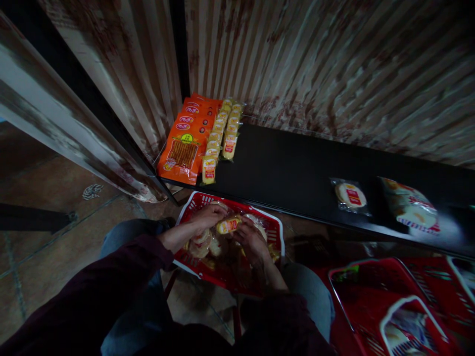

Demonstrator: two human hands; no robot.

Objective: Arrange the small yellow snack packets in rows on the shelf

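Over a red basket [232, 284] with a white rim, my right hand [252, 240] has its fingers closed on a small yellow wrapped snack [228, 225]. My left hand [211, 215] is just left of that snack, fingers bent over clear wrapping; what they hold, if anything, is too small to make out. Round pale wrapped cakes [200, 244] and other packets lie in the basket beneath both hands. On the black shelf [282, 163], orange snack bags [185, 141] overlap at the left end, beside two rows of yellow wrapped snacks [215, 136].
Further right on the shelf lie a round wrapped cake [351, 195] and a white and blue bag [411, 205]. More red baskets [367, 291] stand at the lower right. Pleated curtains [297, 64] hang behind the shelf, and a dark metal post [180, 44] rises at its left end.
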